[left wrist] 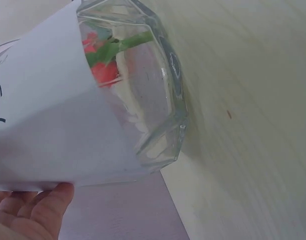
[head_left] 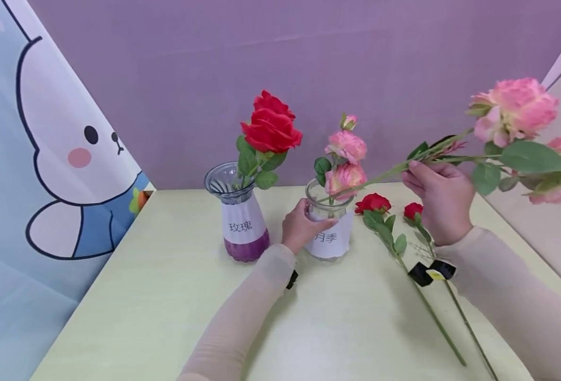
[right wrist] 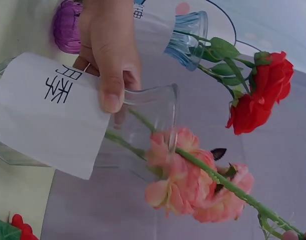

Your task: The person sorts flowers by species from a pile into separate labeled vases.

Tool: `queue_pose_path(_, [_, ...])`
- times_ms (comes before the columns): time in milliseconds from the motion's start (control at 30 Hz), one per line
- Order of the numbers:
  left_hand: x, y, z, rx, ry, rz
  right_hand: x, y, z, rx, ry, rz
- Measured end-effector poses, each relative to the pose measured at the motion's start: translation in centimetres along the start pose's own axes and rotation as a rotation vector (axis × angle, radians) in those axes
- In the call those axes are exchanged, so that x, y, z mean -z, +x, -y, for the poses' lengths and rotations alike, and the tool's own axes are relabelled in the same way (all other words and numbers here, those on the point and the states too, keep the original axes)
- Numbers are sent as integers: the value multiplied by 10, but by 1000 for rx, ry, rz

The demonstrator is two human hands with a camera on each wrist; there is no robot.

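My left hand (head_left: 304, 226) grips the neck of a clear glass vase (head_left: 329, 244) with a white paper label, its thumb pressed over the label in the right wrist view. Pink flowers (head_left: 347, 145) stand in this vase. Between thumb and fingers, my right hand (head_left: 444, 198) pinches the green stem of a pink artificial flower spray (head_left: 518, 108), its blooms out to the right. The stem (right wrist: 232, 189) slants down, its lower end inside the vase mouth in the right wrist view. In the left wrist view, the faceted glass base (left wrist: 165, 120) meets the table.
Left of the held vase stands another labelled vase (head_left: 244, 225), purple at the bottom, with red roses (head_left: 273, 124) in it. Two long-stemmed red roses, a nearer one (head_left: 373, 203) and one farther right (head_left: 413, 211), lie on the pale table (head_left: 166, 296). A purple cloth (head_left: 175, 95) hangs behind.
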State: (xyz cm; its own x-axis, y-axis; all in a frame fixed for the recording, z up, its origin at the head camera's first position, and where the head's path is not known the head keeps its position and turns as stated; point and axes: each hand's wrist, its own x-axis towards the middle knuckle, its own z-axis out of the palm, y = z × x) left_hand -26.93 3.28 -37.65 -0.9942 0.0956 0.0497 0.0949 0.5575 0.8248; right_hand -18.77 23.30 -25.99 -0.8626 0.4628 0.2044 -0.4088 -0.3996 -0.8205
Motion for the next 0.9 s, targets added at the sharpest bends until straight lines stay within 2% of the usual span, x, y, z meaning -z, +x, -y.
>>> queue_pose_path(133, [2, 0, 2, 3, -4, -1, -13, 0, -8, -30, -121, 45])
queue_pose_path(467, [-1, -2, 1, -1, -4, 10, -22, -3, -33, -68, -345, 267])
queue_pose_path(733, [0, -2, 0, -28, -1, -1, -40, 0, -43, -22, -522, 346])
queue_pose_path(900, [0, -2, -1, -1, -1, 16, -48, 1, -51, 19, -596, 359])
